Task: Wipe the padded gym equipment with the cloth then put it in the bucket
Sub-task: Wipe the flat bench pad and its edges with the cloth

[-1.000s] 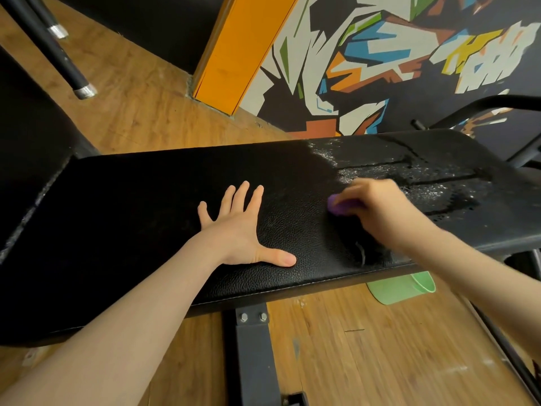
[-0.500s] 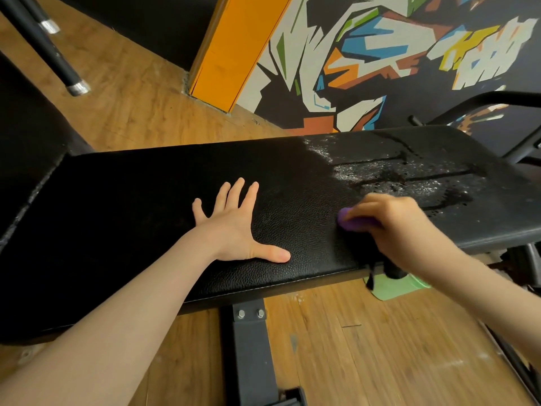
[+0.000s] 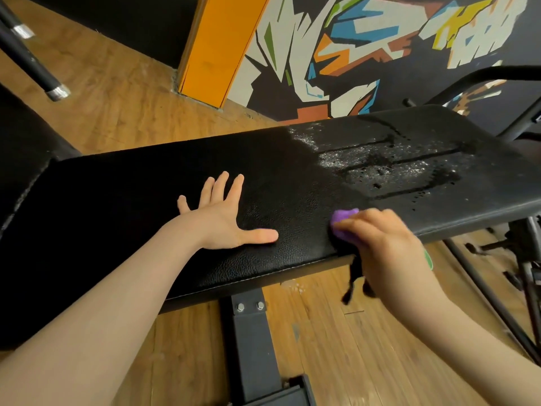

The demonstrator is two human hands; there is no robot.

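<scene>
Padded gym equipment: a long black cushioned bench top on a steel post, spanning my view over the wood floor. Its far right part shows wet, speckled streaks; I judge the leather-grain skin firm yet slick where damp. Left hand: fingers spread flat, pressing the pad, holding nothing. Right hand: curled around the cloth at the pad's near edge. The cloth is a purple wad with dark ends dangling below the edge; soft, light and limp, I judge, best kept bunched in the palm. Bucket: only a green sliver shows beside my right wrist, below the bench.
</scene>
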